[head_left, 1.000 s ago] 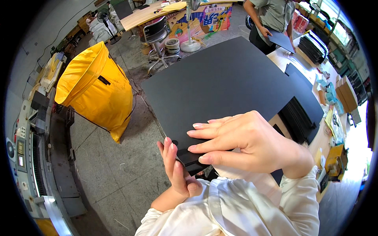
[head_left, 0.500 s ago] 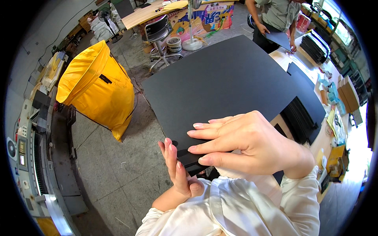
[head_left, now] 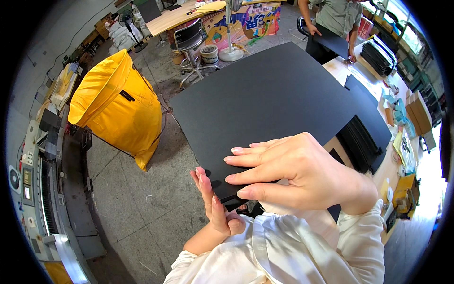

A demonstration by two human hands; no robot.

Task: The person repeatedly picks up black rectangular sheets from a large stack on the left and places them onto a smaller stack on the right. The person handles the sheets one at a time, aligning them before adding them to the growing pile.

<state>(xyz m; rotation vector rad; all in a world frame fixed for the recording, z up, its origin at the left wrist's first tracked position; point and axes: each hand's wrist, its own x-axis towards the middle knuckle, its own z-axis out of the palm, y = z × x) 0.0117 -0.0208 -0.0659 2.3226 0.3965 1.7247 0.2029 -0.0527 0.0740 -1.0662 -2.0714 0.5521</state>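
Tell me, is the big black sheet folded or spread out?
Spread out: the black sheet shows one broad, uncreased face beyond the right hand.

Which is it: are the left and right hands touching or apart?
Apart: the head view shows part of the black sheet between the left hand and the right hand.

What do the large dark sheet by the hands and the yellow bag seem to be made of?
Dark sheet: probably card or paperboard, perhaps thin plastic; its smooth, matte face and straight edges leave that open.
Yellow bag: likely coated fabric or plastic sheeting with a slight sheen, judging by its soft creases and slumped folds.
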